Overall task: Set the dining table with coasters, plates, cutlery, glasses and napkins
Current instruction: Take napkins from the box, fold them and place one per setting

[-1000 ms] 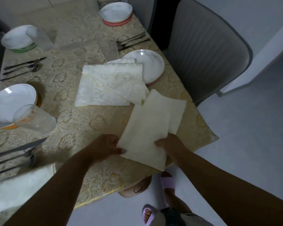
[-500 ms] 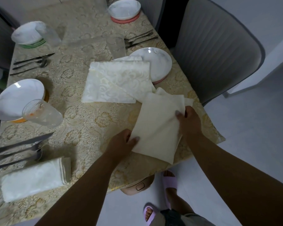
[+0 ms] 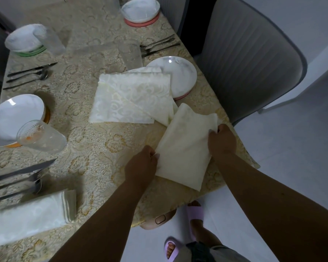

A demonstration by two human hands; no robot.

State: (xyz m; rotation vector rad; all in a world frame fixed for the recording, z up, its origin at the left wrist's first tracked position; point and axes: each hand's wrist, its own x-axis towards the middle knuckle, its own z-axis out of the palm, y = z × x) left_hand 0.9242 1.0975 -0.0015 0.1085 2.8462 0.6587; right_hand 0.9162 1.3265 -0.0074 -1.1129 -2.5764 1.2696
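Looking down at the table (image 3: 95,148), we take the folded cream napkin (image 3: 186,148) near its close corner as our landmark. Our left hand (image 3: 140,165) pinches its left edge with curled fingers, and our right hand (image 3: 222,141) grips its far right edge, fingers closed on the cloth. The napkin lies flat on the patterned cloth.

We count four plates: one (image 3: 178,76) just beyond the napkin, one (image 3: 140,9) farther off on a pink coaster (image 3: 140,22), one (image 3: 25,37) far to the left on a green coaster (image 3: 29,52), and one (image 3: 13,116) to the left on an orange coaster, which shows only as a rim.

We see three glasses: one (image 3: 130,53) upright beyond the napkin and two (image 3: 42,137) (image 3: 50,41) to the left beside plates.

Three sets of cutlery (image 3: 27,74) (image 3: 159,45) (image 3: 17,176) show. An unfolded pile of napkins (image 3: 129,99) touches our landmark's far end, and one folded napkin (image 3: 32,216) lies well to the left. A grey chair (image 3: 244,59) stands to the right.
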